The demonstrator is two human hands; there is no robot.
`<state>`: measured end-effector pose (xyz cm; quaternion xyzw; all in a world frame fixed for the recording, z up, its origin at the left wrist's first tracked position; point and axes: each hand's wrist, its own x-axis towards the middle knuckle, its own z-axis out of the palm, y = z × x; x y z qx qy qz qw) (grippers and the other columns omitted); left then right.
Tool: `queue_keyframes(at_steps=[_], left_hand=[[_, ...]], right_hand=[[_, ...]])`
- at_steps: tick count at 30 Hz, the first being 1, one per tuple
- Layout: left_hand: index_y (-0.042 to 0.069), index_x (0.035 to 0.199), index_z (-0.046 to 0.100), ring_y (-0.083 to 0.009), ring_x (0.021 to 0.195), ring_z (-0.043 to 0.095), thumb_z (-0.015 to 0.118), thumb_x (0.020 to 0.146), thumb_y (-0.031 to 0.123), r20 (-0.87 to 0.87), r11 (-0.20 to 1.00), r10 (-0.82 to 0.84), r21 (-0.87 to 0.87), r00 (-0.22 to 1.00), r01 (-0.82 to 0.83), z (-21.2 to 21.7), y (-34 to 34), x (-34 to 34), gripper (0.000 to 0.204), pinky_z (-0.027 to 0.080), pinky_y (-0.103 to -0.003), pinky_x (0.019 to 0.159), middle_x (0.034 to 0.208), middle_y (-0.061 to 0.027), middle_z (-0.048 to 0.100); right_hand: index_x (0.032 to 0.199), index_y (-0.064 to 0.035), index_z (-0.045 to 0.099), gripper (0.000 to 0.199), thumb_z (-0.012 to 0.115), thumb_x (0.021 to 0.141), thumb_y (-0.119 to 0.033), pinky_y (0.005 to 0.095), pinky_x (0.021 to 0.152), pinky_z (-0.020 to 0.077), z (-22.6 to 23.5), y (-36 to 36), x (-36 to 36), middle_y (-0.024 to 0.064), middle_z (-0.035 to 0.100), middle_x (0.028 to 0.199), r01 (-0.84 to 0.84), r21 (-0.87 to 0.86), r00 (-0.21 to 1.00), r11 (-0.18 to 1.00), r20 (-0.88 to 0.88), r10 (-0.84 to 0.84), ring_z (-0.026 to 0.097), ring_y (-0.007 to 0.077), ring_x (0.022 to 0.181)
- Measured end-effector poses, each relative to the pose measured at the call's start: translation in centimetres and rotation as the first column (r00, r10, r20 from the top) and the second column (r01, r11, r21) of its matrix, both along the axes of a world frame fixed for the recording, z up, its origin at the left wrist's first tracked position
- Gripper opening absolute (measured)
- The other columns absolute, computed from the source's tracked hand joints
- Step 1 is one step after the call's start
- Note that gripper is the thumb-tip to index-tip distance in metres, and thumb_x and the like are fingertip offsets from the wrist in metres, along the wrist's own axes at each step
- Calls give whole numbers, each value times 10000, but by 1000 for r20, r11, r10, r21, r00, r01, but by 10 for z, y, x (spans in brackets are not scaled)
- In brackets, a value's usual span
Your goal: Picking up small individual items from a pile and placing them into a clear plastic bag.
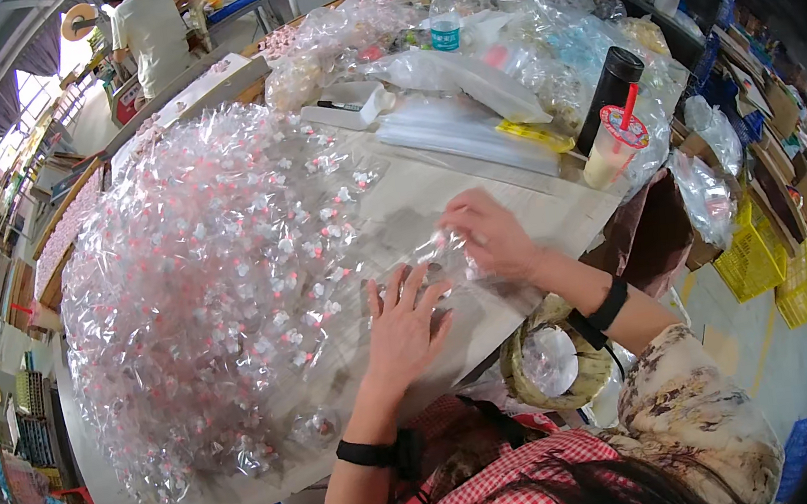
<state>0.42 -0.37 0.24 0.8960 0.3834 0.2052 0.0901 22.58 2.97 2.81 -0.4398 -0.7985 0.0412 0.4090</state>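
My left hand [405, 330] lies palm down over the paper-covered table [407, 201], its fingers spread and nothing visible in them. Just to its right is my right hand [493, 238], fingers bent and smeared by motion. Between the two hands lies a clear plastic packet [438, 248] with small pale pieces near it. It is under or against the right fingers; whether they grip it is not plain. A wide heap of clear packets [195, 278] with small pink and white pieces inside fills the left side of the table, reaching close to the left hand.
Beyond the hands lie a stack of flat clear bags [465, 134] and a white tray [356, 107] with a pen. A water bottle [443, 20], black flask [610, 91] and drink cup with red straw [615, 145] stand farther back. Below the table's near edge is a round container [516, 364].
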Motion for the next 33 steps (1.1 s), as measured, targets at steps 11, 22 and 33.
queue_keyframes(at_steps=[11,22,33], left_hand=[[181,1214,542,-349,1335,335,584,886,326,51,1000,-15,-13,999,16,6,-3,0,361,166,-615,1100,1385,-109,423],[197,1384,452,-408,1378,273,579,880,310,267,996,-81,-23,960,90,24,12,9,532,212,-574,1112,1481,-205,318],[259,1397,455,-409,1377,282,607,861,381,-310,898,432,231,847,-374,18,20,-104,571,237,-642,1058,1476,-156,348]], right_hand=[[1112,-153,577,349,640,769,-159,442,875,414,-20,-31,22,40,577,1093,60,-100,926,993,376,-18,543,248,1077],[1057,-152,583,330,652,739,-210,397,636,497,-44,-148,64,73,566,872,-89,-276,854,957,474,216,596,284,782],[1258,-193,571,424,627,864,-339,422,847,478,7,-79,-11,65,588,1192,-49,-157,968,986,237,86,555,295,1085]])
